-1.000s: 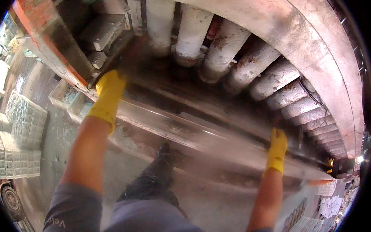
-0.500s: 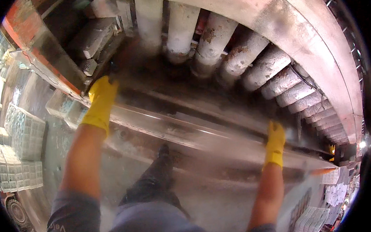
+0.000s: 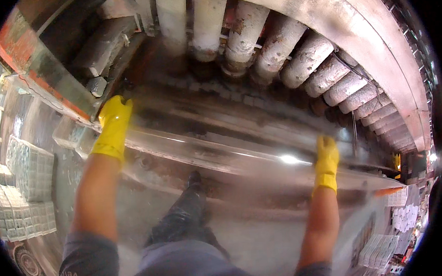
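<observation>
- While the long shiny ledge [image 3: 206, 151] stretched between both gloves, the yellow-gloved left hand [image 3: 113, 112] sat at its left end, fingers curled!
- Over right, the right hand [image 3: 327, 153] was curled too; what either pinched, I couldn't tell.
- Beyond, grey cylinders [image 3: 244, 34] stood in a row!

Person's left hand [image 3: 114, 112], in a yellow rubber glove, is at the left end of a long, wet grey metal ledge [image 3: 207, 152]. Right hand [image 3: 326, 152], same glove type, is curled well apart near its right end; grip unclear at both. Behind: a row of stained whitish cylinders [image 3: 245, 32] under a curved-looking pale beam [image 3: 370, 35]. Stacked white plastic crates [image 3: 30, 170] at far left.
</observation>
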`<state>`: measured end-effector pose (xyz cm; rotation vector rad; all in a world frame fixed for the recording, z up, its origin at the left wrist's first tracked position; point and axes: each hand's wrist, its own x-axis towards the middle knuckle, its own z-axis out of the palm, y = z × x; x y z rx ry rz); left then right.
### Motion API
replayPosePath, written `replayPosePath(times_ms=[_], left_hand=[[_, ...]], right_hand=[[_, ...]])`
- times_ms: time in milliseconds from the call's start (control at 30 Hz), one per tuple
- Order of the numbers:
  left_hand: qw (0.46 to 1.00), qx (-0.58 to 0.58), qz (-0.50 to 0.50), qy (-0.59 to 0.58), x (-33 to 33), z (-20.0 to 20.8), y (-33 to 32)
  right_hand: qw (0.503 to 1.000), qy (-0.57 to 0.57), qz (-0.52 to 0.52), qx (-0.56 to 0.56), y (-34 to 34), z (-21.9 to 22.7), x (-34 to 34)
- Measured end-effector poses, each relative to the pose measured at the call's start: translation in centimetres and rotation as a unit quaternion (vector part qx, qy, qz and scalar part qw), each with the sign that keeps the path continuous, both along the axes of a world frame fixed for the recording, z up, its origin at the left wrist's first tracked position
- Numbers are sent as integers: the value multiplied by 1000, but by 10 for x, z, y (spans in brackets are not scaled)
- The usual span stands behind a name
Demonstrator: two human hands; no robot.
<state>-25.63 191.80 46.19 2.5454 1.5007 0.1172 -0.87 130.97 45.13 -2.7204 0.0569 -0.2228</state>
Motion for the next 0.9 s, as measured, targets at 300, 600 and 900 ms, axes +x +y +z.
replayPosePath(times_ms=[300, 600, 900], left_hand=[[1000, -4, -3, -18, -4, -13, 7], [999, 32, -15, -36, -7, -13, 9], [999, 34, -8, -18, -5, -8, 6]], right_hand=[[999, -10, 1, -35, 0, -5, 3], [1000, 13, -26, -1, 6, -5, 1], [999, -7, -22, -49, -1, -15, 8]])
